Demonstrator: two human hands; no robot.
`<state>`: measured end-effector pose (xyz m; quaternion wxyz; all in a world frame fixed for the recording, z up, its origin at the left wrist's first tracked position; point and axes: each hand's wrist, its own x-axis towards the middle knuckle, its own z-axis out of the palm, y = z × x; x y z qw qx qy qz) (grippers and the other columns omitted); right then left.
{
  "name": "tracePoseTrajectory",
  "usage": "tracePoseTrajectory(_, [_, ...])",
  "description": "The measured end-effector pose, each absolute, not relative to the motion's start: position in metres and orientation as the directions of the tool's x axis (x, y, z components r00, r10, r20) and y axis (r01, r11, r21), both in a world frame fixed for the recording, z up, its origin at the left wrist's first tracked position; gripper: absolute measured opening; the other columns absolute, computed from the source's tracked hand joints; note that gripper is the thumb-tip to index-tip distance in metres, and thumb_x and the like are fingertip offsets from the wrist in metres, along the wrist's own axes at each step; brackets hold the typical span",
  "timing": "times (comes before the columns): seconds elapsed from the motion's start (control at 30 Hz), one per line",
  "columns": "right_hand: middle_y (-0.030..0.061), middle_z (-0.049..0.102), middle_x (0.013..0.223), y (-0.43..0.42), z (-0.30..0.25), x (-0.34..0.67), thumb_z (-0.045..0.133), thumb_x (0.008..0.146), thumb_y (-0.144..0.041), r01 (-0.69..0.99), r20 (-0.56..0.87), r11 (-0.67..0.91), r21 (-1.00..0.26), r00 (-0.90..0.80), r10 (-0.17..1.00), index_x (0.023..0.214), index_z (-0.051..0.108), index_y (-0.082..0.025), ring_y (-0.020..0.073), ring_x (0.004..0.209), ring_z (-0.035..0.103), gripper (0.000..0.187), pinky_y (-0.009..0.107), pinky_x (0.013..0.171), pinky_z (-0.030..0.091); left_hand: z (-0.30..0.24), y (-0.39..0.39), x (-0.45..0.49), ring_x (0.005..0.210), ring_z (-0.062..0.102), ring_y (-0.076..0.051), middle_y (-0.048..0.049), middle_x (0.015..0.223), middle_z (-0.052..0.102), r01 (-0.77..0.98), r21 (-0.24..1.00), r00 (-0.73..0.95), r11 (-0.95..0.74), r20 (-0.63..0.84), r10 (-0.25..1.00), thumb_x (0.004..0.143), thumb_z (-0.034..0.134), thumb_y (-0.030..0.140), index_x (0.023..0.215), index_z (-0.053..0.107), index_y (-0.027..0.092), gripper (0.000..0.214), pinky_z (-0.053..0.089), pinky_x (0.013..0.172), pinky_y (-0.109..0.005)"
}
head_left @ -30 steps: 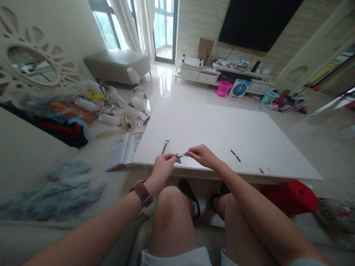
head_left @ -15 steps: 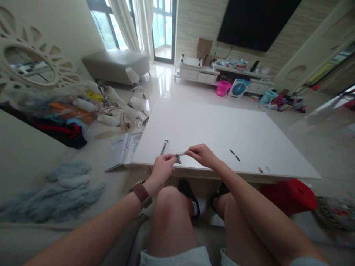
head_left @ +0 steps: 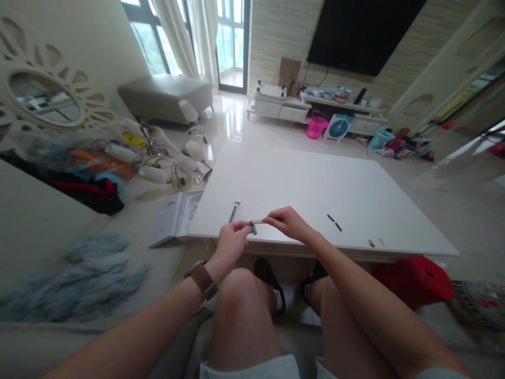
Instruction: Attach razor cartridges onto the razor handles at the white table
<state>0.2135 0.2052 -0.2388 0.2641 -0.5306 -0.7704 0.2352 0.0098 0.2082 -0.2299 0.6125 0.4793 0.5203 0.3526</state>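
Observation:
Both of my hands meet over the near edge of a white table [head_left: 300, 179]. My left hand [head_left: 231, 245], with a brown watch on the wrist, pinches a small dark green piece [head_left: 253, 228]. My right hand [head_left: 288, 222] pinches the end of a thin white strip [head_left: 257, 221] that reaches that piece. What the two parts are is too small to tell. A small metal tool [head_left: 234, 209] lies on the table just beyond my left hand. Two dark slivers [head_left: 335, 221] lie to the right of my right hand.
An open white box [head_left: 177, 216] rests on the floor left of the table, with a chandelier's glass shades [head_left: 165, 158] behind it. A red stool [head_left: 414, 279] sits under the table's right corner. Grey fluffy fabric [head_left: 82, 268] lies at my left. My knees are just below the table edge.
The hands have barely moved; they stay joined on the small piece and strip. The view has shifted slightly.

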Motion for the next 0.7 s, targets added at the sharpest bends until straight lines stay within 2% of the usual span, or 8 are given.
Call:
tracePoseTrajectory(0.13, [-0.0045,0.043,0.053,0.2048,-0.2393,0.2160,0.052,0.094,-0.052,0.676,0.124,0.309,-0.669,-0.309,0.943,0.073,0.070,-0.012,0.0078,0.054,0.034,0.048,0.023,0.053,0.025,-0.2308,0.2086,0.0096,0.046,0.040,-0.008,0.0019,0.056,0.058,0.070,0.956,0.199,0.284,-0.293,0.935,0.066,0.068,0.029,0.078,0.073,0.011,0.023,0.030,0.047,-0.023])
tracePoseTrajectory(0.27, [-0.0046,0.042,0.053,0.2051,-0.2383,0.2156,0.052,0.094,-0.050,0.665,0.089,0.292,-0.688,-0.322,0.942,0.075,0.071,-0.012,0.0080,0.054,0.033,0.047,0.023,0.053,0.025,-0.2317,0.2087,0.0098,0.045,0.040,-0.008,0.0036,0.051,0.054,0.073,0.957,0.189,0.282,-0.291,0.938,0.067,0.067,0.028,0.079,0.073,0.011,0.022,0.029,0.046,-0.023])
tracePoseTrajectory(0.53, [-0.0049,0.038,0.054,0.2018,-0.2359,0.2159,0.053,0.093,-0.050,0.643,0.039,0.264,-0.719,-0.342,0.939,0.068,0.066,-0.012,0.0080,0.055,0.031,0.048,0.023,0.052,0.024,-0.2311,0.2092,0.0103,0.045,0.042,-0.008,0.0021,0.055,0.058,0.058,0.953,0.162,0.296,-0.302,0.939,0.067,0.069,0.027,0.079,0.073,0.011,0.020,0.030,0.046,-0.023])
tracePoseTrajectory(0.7, [-0.0046,0.039,0.054,0.2006,-0.2337,0.2157,0.053,0.092,-0.050,0.631,0.019,0.261,-0.731,-0.363,0.932,0.070,0.067,-0.012,0.0083,0.056,0.031,0.046,0.023,0.053,0.024,-0.2301,0.2085,0.0094,0.047,0.042,-0.008,0.0015,0.056,0.059,0.067,0.953,0.157,0.295,-0.302,0.940,0.067,0.070,0.028,0.080,0.074,0.011,0.022,0.030,0.047,-0.023])
